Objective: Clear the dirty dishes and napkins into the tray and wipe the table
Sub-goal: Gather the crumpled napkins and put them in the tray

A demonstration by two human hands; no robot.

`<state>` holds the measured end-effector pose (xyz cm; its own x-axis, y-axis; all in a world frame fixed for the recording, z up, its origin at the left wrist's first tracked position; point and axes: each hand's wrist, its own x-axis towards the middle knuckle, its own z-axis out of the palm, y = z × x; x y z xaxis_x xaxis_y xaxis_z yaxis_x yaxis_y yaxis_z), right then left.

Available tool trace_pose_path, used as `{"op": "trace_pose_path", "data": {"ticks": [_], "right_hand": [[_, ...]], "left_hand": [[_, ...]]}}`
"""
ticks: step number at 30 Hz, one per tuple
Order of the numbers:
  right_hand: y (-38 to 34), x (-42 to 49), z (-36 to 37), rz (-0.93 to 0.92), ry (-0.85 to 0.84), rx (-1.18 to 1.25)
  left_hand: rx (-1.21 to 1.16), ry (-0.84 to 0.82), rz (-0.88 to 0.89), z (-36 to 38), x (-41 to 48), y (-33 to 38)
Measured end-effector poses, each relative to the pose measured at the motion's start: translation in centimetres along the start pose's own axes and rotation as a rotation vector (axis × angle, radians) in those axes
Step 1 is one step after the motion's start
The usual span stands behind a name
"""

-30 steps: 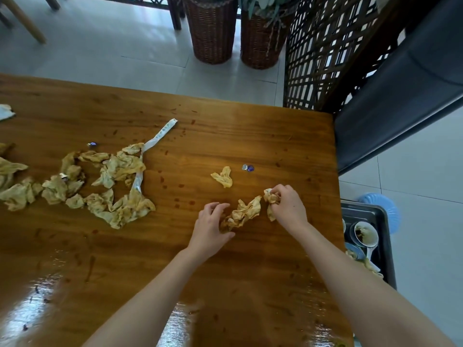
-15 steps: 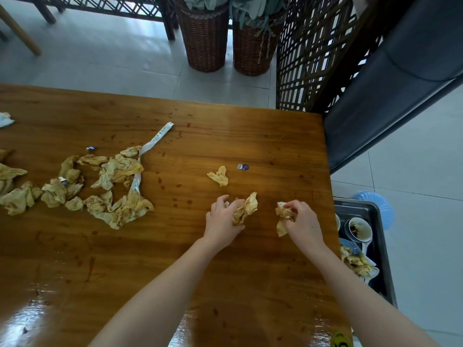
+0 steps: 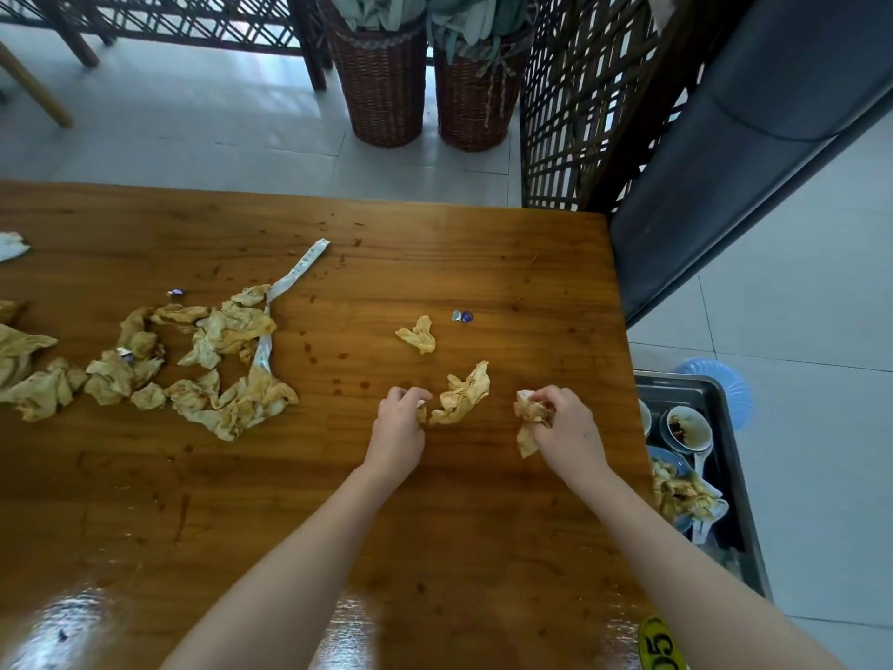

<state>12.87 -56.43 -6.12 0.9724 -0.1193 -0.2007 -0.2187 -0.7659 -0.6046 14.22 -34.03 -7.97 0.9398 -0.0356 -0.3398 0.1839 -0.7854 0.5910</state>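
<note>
On the stained wooden table point(image 3: 483, 500), my left hand point(image 3: 398, 427) pinches the lower end of a crumpled yellow-stained napkin point(image 3: 464, 394) that lies on the wood. My right hand point(image 3: 565, 427) is closed around a second balled napkin point(image 3: 529, 413), part of which hangs below the fingers. A small loose napkin point(image 3: 419, 335) lies just beyond them. A large heap of dirty napkins point(image 3: 212, 365) with a white paper strip point(image 3: 299, 268) covers the left side. The dark tray point(image 3: 739, 413) sits below the table's right edge, holding dirty bowls point(image 3: 688, 427), spoons and napkins.
Two small foil wrappers, one point(image 3: 462, 316) near the loose napkin and another point(image 3: 176, 293) by the heap. A blue plastic stool point(image 3: 725, 379) is under the tray. Two wicker baskets point(image 3: 386, 84) and a lattice screen point(image 3: 589, 99) stand beyond the table; a dark bench point(image 3: 725, 162) at right.
My hands have pulled apart: the right hand carried its balled napkin to the right, toward the table's edge, while the left kept hold of the other napkin.
</note>
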Motion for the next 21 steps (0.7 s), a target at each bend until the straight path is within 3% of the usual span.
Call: {"op": "trace_pose_path", "data": {"ticks": [13, 21], "right_hand": [[-4.6, 2.7, 4.6, -0.104, -0.059, -0.012], [-4.1, 4.0, 6.6, -0.090, -0.240, -0.263]], "left_hand": [[-0.106, 0.114, 0.029, -3.7, 0.9, -1.3], [-0.128, 0.104, 0.034, -4.3, 1.5, -2.8]]}}
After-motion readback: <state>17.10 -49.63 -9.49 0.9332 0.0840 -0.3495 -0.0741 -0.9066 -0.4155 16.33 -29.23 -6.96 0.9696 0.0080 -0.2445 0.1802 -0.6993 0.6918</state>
